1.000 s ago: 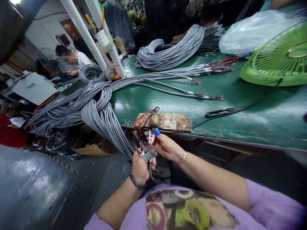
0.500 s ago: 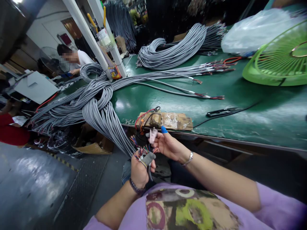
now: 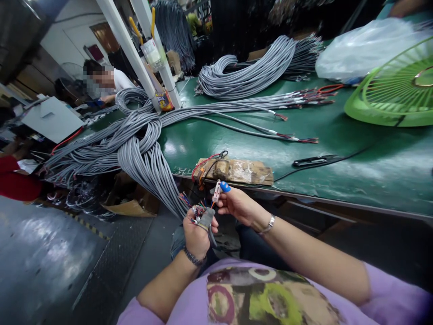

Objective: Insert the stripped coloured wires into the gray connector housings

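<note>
My left hand (image 3: 198, 234) is closed round a grey cable end, whose thin coloured wires (image 3: 199, 211) fan out above the fingers. A grey covering is on the thumb. My right hand (image 3: 235, 203), with a blue cover on one fingertip, pinches a small whitish connector (image 3: 216, 192) just above those wires. An orange-red wire runs from the connector's lower end toward my left hand. Directly beyond both hands, a worn wooden board (image 3: 248, 173) with a brown block, a black cord and a red wire lies at the table edge.
Grey cable bundles (image 3: 145, 158) hang over the green table (image 3: 209, 144) at left; another coil (image 3: 250, 74) lies behind. Black snips (image 3: 314, 160), a green fan (image 3: 392, 97) and a plastic bag (image 3: 361, 47) are at right. A person (image 3: 118, 81) sits at far left.
The connector has turned more upright in my right hand, and the blue-tipped finger has come down onto it. My left hand has shifted slightly left. The view has moved slightly.
</note>
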A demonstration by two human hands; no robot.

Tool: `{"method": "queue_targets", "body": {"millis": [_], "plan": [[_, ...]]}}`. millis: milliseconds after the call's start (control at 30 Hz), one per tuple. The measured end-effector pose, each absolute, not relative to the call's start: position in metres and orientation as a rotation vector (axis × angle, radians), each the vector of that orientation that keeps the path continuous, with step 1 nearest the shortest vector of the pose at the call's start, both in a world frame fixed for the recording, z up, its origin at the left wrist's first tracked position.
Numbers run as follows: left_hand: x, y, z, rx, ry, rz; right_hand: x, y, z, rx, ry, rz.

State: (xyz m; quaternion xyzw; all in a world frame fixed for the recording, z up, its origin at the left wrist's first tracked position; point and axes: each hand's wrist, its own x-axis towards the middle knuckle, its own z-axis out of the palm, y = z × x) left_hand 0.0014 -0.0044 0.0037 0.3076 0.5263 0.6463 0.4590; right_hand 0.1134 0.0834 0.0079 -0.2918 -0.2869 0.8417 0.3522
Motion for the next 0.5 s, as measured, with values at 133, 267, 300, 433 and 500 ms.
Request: {"method": "queue_targets", "body": {"millis": [133,267,300,433,500], "plan": [[0.0006,-0.0010,0.0001,0.771,1.297,1.570,0.1141,0.0848,0.0089,-0.725,-0.701,2.200],[-0.0001,0.0011,-0.0023,0.761,1.282,1.539,0.1146,0.0849,0.0089,-0.683,-0.637,2.223],[-0.0003,0.0013,-0.0030,0.765,1.285,1.526,0.1143,0.0847,0.0085,-0.688,-0.627,2.218],[-0.0008,0.0009,-0.0054,0.794,1.322,1.489,0.1126,0.0844,0.0062,-0.673,-0.616,2.204],[-0.0007,0.0001,-0.0056,0.801,1.330,1.489,0.1127,0.0841,0.0047,-0.659,-0.631,2.212]]}}
